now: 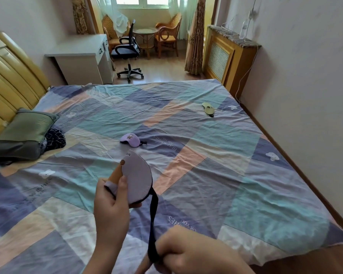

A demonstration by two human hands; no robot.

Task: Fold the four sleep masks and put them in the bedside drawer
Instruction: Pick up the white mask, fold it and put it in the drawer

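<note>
My left hand [111,206] holds a pale lilac sleep mask [137,178] folded in half, raised above the bed. Its black elastic strap [153,218] runs down to my right hand [188,252], which pinches the strap's lower end. A second, purple sleep mask [130,140] with a small cartoon print lies flat in the middle of the bed. A third, yellow-green sleep mask [208,109] lies far off near the bed's right edge. No drawer is in view.
The bed [226,175] has a patchwork sheet in blue, teal and peach. A green pillow [26,127] and dark cloth lie by the yellow headboard [10,80]. Beyond the bed stand a white desk [83,58], a black office chair [128,54] and a wooden radiator cover [228,58].
</note>
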